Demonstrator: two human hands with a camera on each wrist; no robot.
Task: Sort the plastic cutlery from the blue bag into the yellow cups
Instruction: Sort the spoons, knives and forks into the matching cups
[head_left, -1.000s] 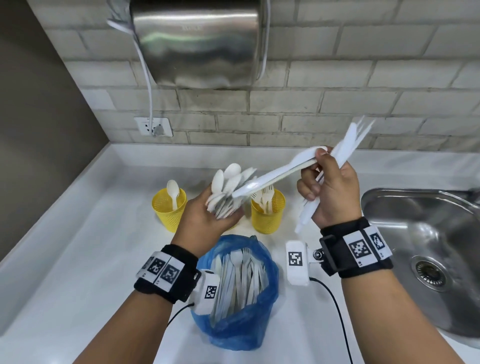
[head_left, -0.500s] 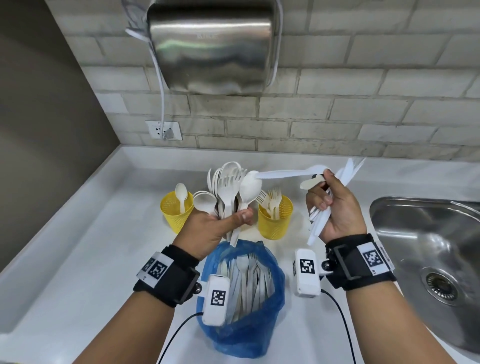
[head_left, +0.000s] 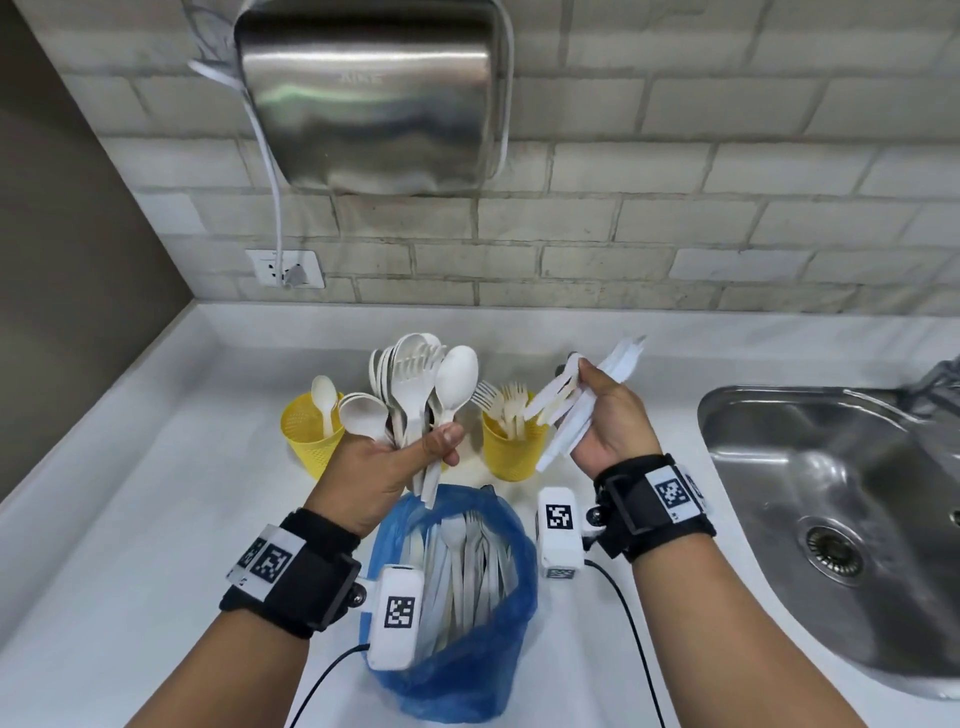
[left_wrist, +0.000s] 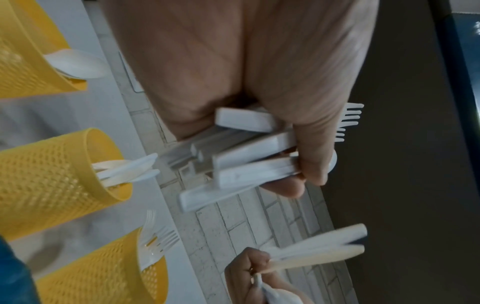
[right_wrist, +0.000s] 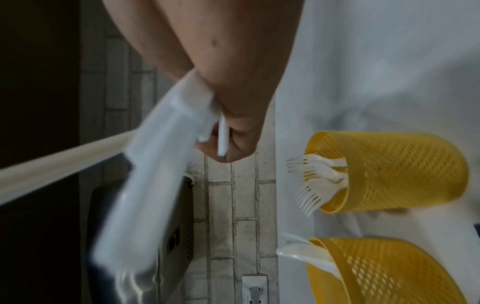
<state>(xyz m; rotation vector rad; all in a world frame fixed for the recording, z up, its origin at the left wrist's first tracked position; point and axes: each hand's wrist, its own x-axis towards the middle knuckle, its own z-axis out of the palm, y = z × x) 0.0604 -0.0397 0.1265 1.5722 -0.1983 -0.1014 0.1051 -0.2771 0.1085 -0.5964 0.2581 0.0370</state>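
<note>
Your left hand (head_left: 384, 467) grips a fan of spoons and forks (head_left: 415, 384), bowls up; your right hand (head_left: 610, 421) clamps a bundle of knives (head_left: 582, 400). The hands are apart above the blue bag (head_left: 467, 660), which holds more cutlery. Three yellow cups show: one spoon in the left cup (head_left: 311, 441), knives in the middle cup (left_wrist: 52, 176) behind your left hand, forks in the right cup (head_left: 511, 452) between your hands.

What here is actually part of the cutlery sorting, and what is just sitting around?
Part of the job:
- crinkled blue plastic bag of white cutlery
- yellow perforated plastic cups
- white plastic spoons and forks, gripped in the left hand
- white plastic knives, gripped in the right hand

Just there:
- steel sink
- steel wall dryer
- white wall socket
</note>
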